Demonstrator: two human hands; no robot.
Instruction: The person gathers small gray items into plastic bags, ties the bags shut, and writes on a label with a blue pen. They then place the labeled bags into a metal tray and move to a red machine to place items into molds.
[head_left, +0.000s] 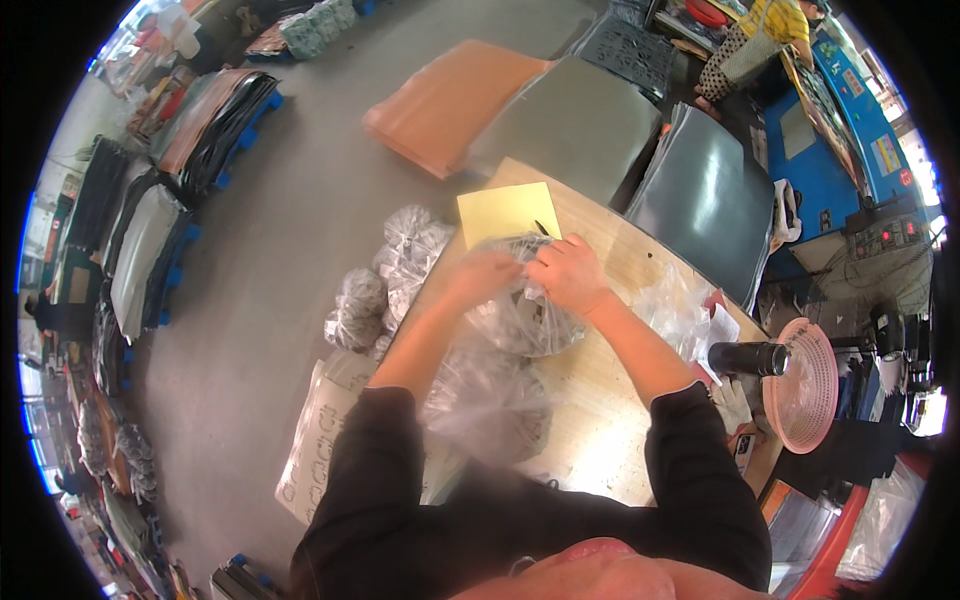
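Observation:
My right hand is closed on the gathered top of a clear plastic bag that stands on the light wooden table. Close beside it, my left hand is also closed at the bag's neck, somewhat blurred. The bag looks full, but its greyish contents are hard to make out. Nearer to me sits another filled clear bag, partly blurred. Just beyond my hands lies a yellow sheet of paper with a black pen on its edge.
Filled bags are heaped left of the table. On its right are loose clear plastic, a black bottle and a pink basket. Stacked grey sheets and orange sheets lie beyond. A person stands far right.

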